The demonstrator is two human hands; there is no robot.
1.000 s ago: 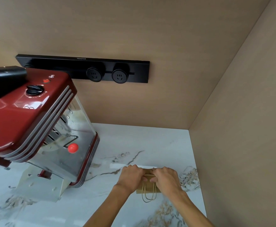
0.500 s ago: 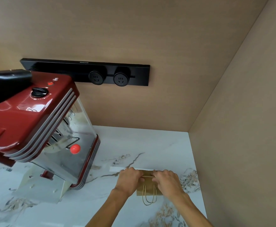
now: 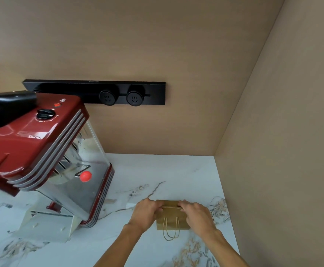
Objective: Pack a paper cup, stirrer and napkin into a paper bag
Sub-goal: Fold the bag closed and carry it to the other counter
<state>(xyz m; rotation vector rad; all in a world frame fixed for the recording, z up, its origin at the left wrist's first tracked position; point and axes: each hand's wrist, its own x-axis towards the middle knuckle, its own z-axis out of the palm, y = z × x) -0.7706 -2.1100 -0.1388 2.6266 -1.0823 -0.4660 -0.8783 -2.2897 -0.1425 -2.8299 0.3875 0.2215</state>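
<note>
Bag: I see a brown paper bag [image 3: 171, 218] lying on white marble, top edge pinched.
Handles: twine loops toward me.

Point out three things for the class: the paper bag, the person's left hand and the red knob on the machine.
paper bag [image 3: 171, 218]: head view, on its brown front panel between the hands.
left hand [image 3: 144, 211]: head view, on the back of the hand.
red knob [image 3: 85, 176]: head view, on the middle of the ball.
</note>
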